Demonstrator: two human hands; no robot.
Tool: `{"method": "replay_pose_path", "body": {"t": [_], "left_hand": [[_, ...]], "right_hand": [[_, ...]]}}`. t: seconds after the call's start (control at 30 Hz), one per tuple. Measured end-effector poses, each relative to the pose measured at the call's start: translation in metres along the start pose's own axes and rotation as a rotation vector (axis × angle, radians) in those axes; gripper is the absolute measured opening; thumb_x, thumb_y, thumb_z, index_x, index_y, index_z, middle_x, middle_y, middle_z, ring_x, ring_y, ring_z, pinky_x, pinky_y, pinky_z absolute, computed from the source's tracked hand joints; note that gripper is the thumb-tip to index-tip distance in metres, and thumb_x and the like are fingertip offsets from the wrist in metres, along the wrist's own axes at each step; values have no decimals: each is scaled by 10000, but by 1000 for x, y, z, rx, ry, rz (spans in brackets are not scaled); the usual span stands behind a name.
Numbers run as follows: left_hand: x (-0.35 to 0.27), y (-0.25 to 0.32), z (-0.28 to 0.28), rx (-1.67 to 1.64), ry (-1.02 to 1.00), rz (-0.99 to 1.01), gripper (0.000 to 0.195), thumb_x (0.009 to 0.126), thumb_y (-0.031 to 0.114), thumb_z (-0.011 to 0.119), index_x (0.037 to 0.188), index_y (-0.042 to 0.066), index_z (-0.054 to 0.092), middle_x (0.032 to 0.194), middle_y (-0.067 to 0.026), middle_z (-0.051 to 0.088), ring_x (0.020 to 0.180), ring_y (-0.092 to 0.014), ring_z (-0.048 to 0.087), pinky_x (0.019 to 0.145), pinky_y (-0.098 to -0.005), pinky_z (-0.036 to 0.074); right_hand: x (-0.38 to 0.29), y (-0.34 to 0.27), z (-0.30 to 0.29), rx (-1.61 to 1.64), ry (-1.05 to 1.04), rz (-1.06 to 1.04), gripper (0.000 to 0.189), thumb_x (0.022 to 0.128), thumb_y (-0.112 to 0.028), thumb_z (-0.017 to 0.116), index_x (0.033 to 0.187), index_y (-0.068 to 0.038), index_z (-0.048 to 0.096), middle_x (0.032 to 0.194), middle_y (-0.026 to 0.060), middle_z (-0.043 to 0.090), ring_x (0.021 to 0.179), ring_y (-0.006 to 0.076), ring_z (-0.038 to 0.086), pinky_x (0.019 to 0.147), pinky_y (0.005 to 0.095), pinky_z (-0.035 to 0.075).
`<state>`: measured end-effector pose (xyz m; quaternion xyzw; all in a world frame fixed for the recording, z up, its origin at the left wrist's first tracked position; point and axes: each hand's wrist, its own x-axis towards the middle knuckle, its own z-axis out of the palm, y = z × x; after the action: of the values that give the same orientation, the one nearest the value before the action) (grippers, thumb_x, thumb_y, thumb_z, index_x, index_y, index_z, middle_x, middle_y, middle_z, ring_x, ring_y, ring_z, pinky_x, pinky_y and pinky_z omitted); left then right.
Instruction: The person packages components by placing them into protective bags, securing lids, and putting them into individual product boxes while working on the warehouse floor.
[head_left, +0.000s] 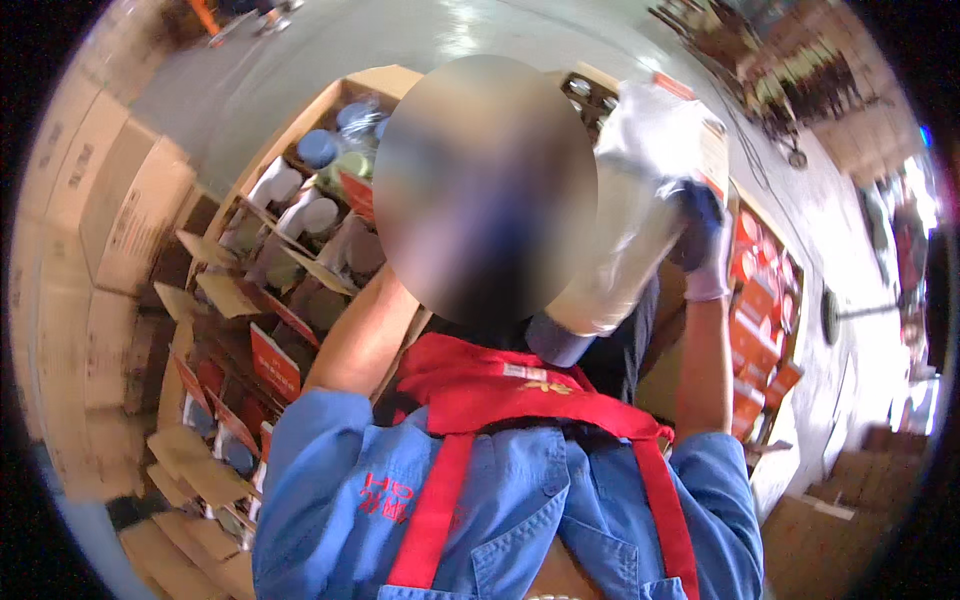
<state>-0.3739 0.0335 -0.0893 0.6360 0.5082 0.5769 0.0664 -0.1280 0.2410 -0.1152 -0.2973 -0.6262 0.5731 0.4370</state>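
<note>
My right hand (697, 225), in a dark blue and white glove, grips the edge of a long package wrapped in shiny plastic (630, 225). The package leans down towards my red apron (525, 390). A grey-purple cylinder (561, 341) shows at its lower end; whether it is part of the package I cannot tell. My left forearm (364, 330) reaches up into a round blurred patch that hides my left hand and whatever it touches. Left of the patch, an open carton holds blue-lidded containers (318, 148) and white-lidded containers (320, 216) between cardboard dividers.
Stacked cardboard boxes (139, 217) line the left side. Open cartons with raised flaps (199, 465) stand at lower left. Red boxes (754, 337) fill a carton at right. Beyond lie a grey floor (337, 45), a loose cable and a wheeled cart (796, 157).
</note>
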Motion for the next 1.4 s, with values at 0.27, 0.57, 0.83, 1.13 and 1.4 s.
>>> {"method": "replay_pose_path", "body": {"t": [0.27,0.57,0.83,1.13,1.4], "left_hand": [[145,-59,42,172,-198,122,272,908,207,521,1097,32,608,999,-135,659,974,-218,629,843,-324,502],[-119,1,57,554,-1066,25,463,859,162,500,1301,48,418,1353,-186,345,1310,-292,310,1100,-450,256],[-6,-24,57,71,-265,-220,421,871,285,586,1179,17,487,1039,-84,587,955,-228,563,865,-336,433],[83,-40,126,-102,-511,14,676,782,297,599,1377,53,391,1329,-153,473,1273,-308,420,1052,-424,320],[96,-91,123,2,-300,125,761,747,402,598,1383,49,374,1374,-152,429,1272,-352,390,1038,-475,296]], "right_hand": [[-46,-35,-2,-490,-196,-332,288,916,-174,533,1106,26,614,1082,145,644,1054,228,584,959,320,415],[-64,-29,7,-107,-383,-19,318,974,-208,456,1116,31,611,1108,98,642,1028,172,583,951,306,406],[-44,-1,30,-335,-299,-136,311,983,-196,444,1021,53,627,949,84,665,899,155,593,853,286,446],[-12,42,-17,1053,-323,439,499,986,-370,318,1164,38,542,1165,156,591,1039,251,569,1031,420,372],[19,-20,-11,-353,-402,76,286,859,-213,518,917,33,651,941,138,645,903,242,623,854,337,467]]}}
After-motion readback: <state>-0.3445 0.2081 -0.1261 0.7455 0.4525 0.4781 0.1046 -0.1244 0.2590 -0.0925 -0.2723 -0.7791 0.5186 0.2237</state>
